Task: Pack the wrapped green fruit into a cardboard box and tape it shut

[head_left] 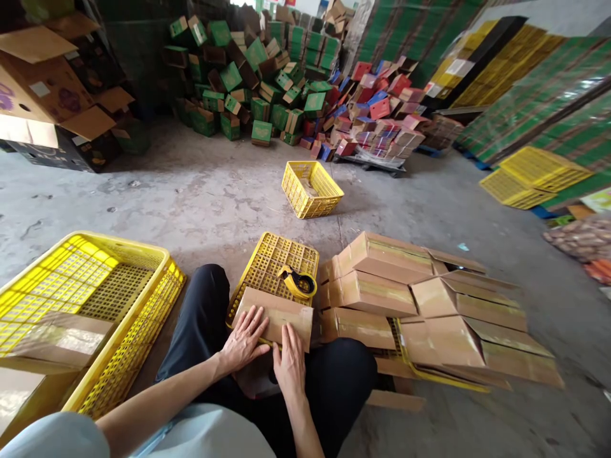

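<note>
A small brown cardboard box [281, 313] lies on an upturned yellow crate [277, 257] between my knees. My left hand [245, 340] rests flat on its near left side, fingers spread. My right hand [289, 361] presses flat on the box's near edge, fingers stretched out. A yellow tape dispenser [298, 282] sits on the crate just beyond the box. Neither hand holds anything.
Several taped and flattened brown boxes [382, 280] lie piled to my right. A large yellow crate [86, 299] holding a box stands at my left. A smaller yellow crate [311, 187] sits on the concrete floor ahead. Heaps of green and red cartons [286, 83] fill the back.
</note>
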`<control>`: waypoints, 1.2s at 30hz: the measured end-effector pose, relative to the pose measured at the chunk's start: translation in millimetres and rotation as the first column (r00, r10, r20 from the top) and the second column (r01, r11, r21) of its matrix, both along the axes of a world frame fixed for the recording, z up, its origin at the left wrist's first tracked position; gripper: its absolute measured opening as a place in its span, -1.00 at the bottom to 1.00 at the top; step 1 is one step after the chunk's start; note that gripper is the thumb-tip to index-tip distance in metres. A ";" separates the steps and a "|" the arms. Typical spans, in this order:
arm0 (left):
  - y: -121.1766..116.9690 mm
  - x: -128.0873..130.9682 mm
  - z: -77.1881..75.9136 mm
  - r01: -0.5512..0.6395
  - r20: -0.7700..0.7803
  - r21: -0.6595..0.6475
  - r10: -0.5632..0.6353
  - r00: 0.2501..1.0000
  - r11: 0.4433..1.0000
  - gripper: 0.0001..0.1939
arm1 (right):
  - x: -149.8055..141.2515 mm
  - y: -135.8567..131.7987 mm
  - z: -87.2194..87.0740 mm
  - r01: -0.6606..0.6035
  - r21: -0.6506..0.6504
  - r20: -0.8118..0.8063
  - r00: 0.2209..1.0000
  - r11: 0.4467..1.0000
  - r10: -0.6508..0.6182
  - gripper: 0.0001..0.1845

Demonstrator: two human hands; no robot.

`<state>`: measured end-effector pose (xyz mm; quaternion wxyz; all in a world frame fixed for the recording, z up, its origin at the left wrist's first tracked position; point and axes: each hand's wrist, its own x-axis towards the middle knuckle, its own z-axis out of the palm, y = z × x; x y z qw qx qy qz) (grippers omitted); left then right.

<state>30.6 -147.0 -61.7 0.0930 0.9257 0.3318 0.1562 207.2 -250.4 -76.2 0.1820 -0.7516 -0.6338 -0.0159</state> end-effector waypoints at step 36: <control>24.7 -20.9 3.7 -0.099 0.034 -0.052 0.101 0.994 0.994 -0.35 | 34.8 51.7 38.5 0.068 -0.317 0.064 0.997 0.946 -0.051 -0.38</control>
